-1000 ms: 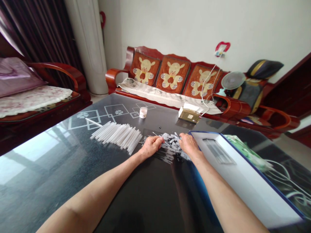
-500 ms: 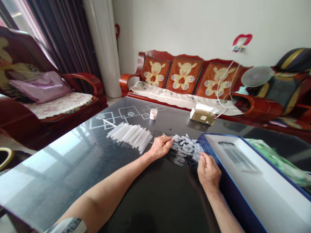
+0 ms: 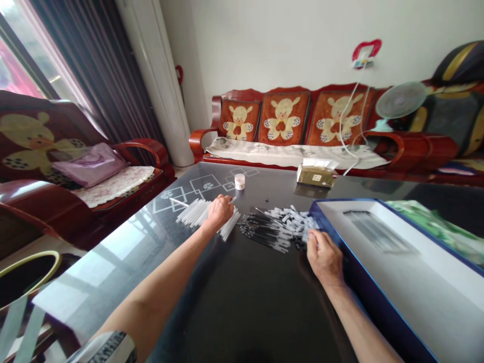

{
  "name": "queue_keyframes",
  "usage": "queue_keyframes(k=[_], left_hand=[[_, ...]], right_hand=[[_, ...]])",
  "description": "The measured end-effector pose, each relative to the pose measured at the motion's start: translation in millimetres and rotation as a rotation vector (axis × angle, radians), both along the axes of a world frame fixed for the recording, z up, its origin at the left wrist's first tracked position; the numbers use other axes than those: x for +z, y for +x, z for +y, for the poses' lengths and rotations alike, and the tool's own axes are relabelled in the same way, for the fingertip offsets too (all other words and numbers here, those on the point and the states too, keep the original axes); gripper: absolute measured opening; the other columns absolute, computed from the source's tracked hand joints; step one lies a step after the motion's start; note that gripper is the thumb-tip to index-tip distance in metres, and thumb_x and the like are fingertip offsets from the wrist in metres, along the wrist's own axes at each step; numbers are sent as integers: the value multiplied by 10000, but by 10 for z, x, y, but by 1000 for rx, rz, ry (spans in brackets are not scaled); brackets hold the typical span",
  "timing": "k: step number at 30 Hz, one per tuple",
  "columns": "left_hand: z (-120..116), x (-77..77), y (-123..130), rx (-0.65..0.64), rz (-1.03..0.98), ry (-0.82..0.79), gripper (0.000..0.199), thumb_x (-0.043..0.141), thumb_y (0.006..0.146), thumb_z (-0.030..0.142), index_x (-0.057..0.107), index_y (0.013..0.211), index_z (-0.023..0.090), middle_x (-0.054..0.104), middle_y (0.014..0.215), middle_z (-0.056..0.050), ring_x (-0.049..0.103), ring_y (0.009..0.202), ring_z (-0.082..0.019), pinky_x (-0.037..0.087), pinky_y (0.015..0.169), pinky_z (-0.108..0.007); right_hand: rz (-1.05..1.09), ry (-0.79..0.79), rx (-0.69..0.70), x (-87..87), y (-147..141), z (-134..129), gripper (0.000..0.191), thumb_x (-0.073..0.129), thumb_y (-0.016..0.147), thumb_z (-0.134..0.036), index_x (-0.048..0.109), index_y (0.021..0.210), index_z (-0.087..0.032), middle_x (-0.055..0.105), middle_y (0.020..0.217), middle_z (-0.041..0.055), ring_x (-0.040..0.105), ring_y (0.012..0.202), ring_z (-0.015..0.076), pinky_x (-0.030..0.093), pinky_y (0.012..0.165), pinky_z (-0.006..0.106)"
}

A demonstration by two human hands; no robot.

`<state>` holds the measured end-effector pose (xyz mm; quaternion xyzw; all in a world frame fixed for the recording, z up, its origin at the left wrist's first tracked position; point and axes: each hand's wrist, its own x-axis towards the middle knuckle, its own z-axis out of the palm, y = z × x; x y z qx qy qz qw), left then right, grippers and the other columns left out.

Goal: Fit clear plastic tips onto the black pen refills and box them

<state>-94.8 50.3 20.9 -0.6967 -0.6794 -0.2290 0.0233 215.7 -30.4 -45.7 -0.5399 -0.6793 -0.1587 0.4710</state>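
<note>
1. A pile of black-and-white plastic rods (image 3: 276, 227) is recorded on the black glass table (image 3: 249, 307).
2. Right hand (image 3: 324, 258): fingers (image 3: 313, 237) are curled against the pile's right edge; any hold cannot be told.
3. Left hand (image 3: 218, 213): fingers (image 3: 228, 202) are bunched above white plastic tubes (image 3: 196, 214), left of the pile; any hold cannot be told.
4. A blue-walled open box (image 3: 350, 267) is placed just right of the pile.
5. A small jar (image 3: 239, 181) and a cardboard packet (image 3: 315, 176) are set beyond the pile.

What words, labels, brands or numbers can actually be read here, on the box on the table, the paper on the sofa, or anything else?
No words or numbers can be read clearly.
Label on the gold-brown packet: too small to read.
Newspaper on the sofa seat: print too small to read.
Printed sleeve: markings too blurred to read.
</note>
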Motion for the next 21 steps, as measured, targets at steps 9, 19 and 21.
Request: queue_keyframes(k=[9,19,21], left_hand=[[-369,-261,125,-105,20,-80,269,528,838,219,658,1068,164,680,939,-109,640,826,-203,486,774,-291],[-208,-96,-38,8,138,-107,253,482,873,251,665,1042,206,691,989,-69,645,912,-195,477,775,-264],[-155,-96,-98,32,147,-110,252,491,866,250,673,1034,209,691,992,-71,644,923,-202,478,772,-267]], right_hand=[[36,-35,31,-16,-5,7,262,406,921,-253,650,935,-159,703,872,110,660,811,214,509,770,313],[6,4,35,-27,-4,15,242,421,918,-226,652,933,-154,700,860,92,662,792,208,506,759,302],[1,-3,32,-28,-6,13,241,420,917,-225,651,929,-156,700,854,91,661,788,209,504,756,302]])
